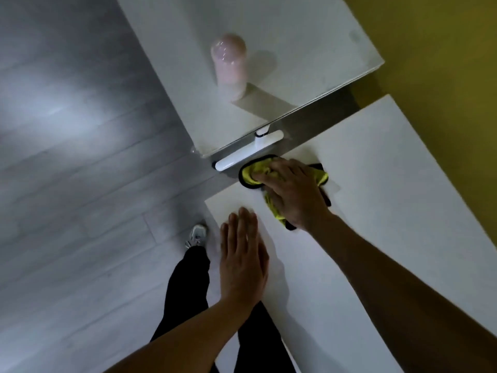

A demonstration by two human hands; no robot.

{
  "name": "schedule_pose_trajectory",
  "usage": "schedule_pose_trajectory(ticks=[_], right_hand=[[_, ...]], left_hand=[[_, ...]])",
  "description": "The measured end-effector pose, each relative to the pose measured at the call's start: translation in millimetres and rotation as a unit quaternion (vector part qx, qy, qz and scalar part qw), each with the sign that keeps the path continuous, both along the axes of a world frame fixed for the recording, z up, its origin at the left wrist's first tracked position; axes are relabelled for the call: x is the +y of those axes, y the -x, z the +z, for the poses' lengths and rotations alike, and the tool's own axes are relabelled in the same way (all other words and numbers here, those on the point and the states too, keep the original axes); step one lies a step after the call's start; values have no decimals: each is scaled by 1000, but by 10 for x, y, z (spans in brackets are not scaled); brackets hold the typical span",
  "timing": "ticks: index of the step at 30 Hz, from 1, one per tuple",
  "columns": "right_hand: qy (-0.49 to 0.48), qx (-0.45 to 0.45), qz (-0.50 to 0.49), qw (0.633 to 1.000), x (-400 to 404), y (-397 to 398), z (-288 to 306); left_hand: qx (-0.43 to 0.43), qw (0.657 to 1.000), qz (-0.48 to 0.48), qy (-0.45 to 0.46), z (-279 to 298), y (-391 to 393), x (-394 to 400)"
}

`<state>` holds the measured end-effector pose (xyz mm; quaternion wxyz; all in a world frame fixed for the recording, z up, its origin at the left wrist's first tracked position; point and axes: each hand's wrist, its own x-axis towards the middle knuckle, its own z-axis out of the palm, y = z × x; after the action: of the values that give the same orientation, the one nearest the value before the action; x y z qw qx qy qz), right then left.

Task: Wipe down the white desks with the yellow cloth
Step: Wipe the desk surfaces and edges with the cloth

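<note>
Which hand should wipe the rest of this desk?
Probably the right hand: it already presses the yellow cloth onto the near white desk. The left hand lies flat on that desk, holding nothing.

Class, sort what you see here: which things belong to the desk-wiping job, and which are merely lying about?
Part of the job:
yellow cloth, under the right hand
near white desk, with the left hand flat on it
far white desk

Lying about:
pink bottle on the far desk
white lamp bar
</note>
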<state>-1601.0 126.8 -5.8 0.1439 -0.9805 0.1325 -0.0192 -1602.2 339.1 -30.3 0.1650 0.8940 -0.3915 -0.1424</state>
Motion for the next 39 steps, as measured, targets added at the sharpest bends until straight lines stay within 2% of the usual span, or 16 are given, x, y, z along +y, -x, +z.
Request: schedule_pose_trajectory(ticks=[3,6,8,12,16,20,24,27,30,34,39], right_hand=[[-12,7,101,995,-13,-342,43],[-42,65,236,969,206,-753,58],[-63,98,281,953,338,-967,34],[-119,119,275,947,279,-1058,29],[-99,110,222,964,-269,-829,60],[-84,161,175,968,-762,-731,95],[-106,121,211,964,-335,-816,2],[-143,128,283,940,272,-1016,-26],[-147,130,296,935,451,-1100,-2],[-121,94,260,953,124,-893,-10],[-94,100,148,979,-774,-565,68]], left_hand=[[-2,999,44,11,-110,134,-100],[-12,998,64,0,-207,143,-76],[-28,997,72,-2,-254,148,-62],[-25,997,68,11,-261,98,-54],[-15,998,62,23,-266,106,-39],[-28,997,68,30,-282,108,-66],[-27,997,66,28,-299,124,-67],[-33,996,75,32,-330,129,-55],[-41,995,79,38,-336,102,-55],[-44,995,75,46,-314,118,-60],[-49,994,72,63,-336,123,-54]])
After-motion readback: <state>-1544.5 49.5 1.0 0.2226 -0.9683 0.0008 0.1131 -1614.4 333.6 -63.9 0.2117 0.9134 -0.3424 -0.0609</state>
